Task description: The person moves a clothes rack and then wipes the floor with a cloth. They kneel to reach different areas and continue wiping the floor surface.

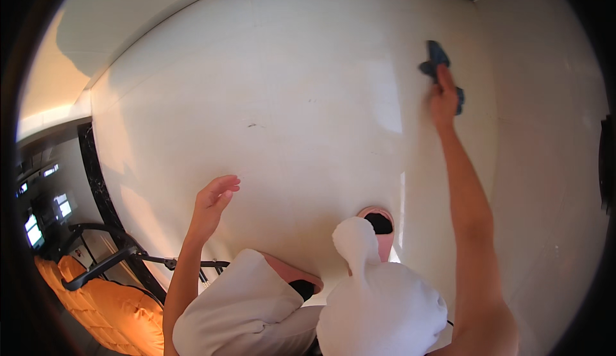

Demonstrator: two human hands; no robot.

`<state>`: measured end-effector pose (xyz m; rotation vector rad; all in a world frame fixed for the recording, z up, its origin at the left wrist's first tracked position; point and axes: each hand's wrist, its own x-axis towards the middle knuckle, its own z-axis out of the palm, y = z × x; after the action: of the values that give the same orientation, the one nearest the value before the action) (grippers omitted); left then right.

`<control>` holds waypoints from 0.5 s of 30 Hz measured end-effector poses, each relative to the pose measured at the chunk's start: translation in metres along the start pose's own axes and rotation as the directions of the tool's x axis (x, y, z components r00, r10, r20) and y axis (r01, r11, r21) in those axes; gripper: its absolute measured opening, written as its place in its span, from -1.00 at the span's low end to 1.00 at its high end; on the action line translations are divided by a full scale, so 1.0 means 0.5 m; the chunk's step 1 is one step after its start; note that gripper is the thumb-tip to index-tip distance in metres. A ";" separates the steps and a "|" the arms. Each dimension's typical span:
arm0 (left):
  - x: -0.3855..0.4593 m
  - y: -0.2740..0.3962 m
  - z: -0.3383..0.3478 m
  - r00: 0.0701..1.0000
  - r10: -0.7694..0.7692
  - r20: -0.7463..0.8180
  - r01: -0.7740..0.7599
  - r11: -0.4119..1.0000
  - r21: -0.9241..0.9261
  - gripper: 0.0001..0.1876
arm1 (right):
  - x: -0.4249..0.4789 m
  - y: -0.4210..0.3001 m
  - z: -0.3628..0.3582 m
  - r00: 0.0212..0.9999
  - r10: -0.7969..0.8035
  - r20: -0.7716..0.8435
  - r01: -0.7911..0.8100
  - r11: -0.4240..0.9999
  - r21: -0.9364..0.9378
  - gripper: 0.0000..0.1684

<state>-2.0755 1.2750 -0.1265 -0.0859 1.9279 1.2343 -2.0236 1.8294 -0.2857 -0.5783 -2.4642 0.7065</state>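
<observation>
My right hand (443, 101) is stretched far out over the right side of the pale, glossy floor (298, 67). Bunched under and around its fingers is a dark blue cloth (438, 56), which appears to lie against the floor. Nothing is in my left hand (216, 193); its fingers are loosely curved with the thumb apart, above the floor left of the middle. A dark smudge (252, 125) marks the floor beyond that hand, and a fainter mark (312, 100) shows farther off.
Pink slippers (386, 245) are on my feet below. A chair with a black tubular frame (103, 265) and an orange padded cushion (120, 315) stands at lower left, by a black marble-look threshold (96, 163). A pale wall (544, 115) borders the right side.
</observation>
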 end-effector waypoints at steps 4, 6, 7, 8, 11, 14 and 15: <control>0.016 0.003 0.001 0.998 -0.017 -0.060 0.012 0.996 -0.084 -0.68 | -0.142 -0.243 0.092 0.978 -0.188 0.092 0.180 0.980 0.090 -0.44; 0.021 0.005 0.000 0.996 -0.003 -0.090 -0.005 0.996 -0.089 -0.68 | -0.207 -0.372 0.124 0.956 -0.198 0.217 0.139 0.956 0.260 -0.42; 0.021 0.007 -0.001 0.994 0.010 -0.104 -0.018 0.997 -0.078 -0.68 | -0.237 -0.432 0.139 0.930 -0.217 0.296 0.120 0.942 0.312 -0.39; 0.020 0.009 -0.003 0.992 0.011 -0.126 -0.019 0.998 -0.067 -0.68 | -0.258 -0.484 0.151 0.893 -0.225 0.389 0.067 0.923 0.380 -0.38; 0.004 0.013 -0.009 0.986 0.030 -0.165 -0.041 0.997 -0.062 -0.68 | -0.280 -0.577 0.161 0.818 -0.202 0.539 -0.212 0.765 0.608 -0.43; -0.018 0.012 -0.013 0.984 0.029 -0.178 -0.037 0.998 -0.043 -0.69 | -0.273 -0.601 0.128 0.800 -0.115 0.588 -0.464 0.503 0.729 -0.46; -0.024 0.010 -0.015 0.984 0.035 -0.177 -0.041 0.999 -0.032 -0.69 | -0.266 -0.587 0.102 0.794 -0.054 0.606 -0.500 0.509 0.701 -0.46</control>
<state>-2.0743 1.2676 -0.1139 -0.1833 2.0675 1.3249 -2.0233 1.5147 -0.1995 -0.3161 -2.0701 2.3142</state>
